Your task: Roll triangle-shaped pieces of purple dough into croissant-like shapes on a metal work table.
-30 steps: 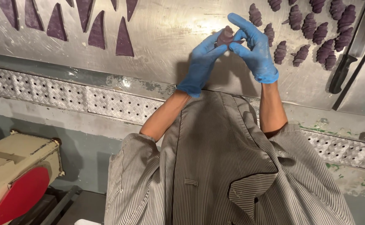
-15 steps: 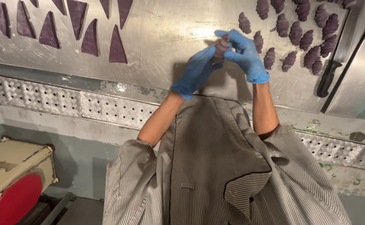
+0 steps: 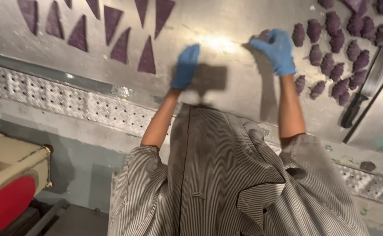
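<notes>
Both my hands wear blue gloves over a steel worktable (image 3: 226,22). My left hand (image 3: 186,65) hovers flat and empty just right of a row of flat purple dough triangles (image 3: 147,57). My right hand (image 3: 276,50) is curled over a rolled purple dough piece (image 3: 262,36) at the left edge of a cluster of several rolled purple pieces (image 3: 331,65). Motion blur hides the exact finger positions. My striped jacket (image 3: 226,183) fills the lower middle of the view.
A long knife with a black handle (image 3: 366,94) lies right of the rolled pieces. A perforated metal strip (image 3: 91,109) runs along the table's near edge. A beige machine with a red disc (image 3: 12,183) stands at the lower left.
My hands, joined on a purple piece before, have come apart. The left hand moved left toward the triangles. The right hand moved right with the rolled piece toward the cluster.
</notes>
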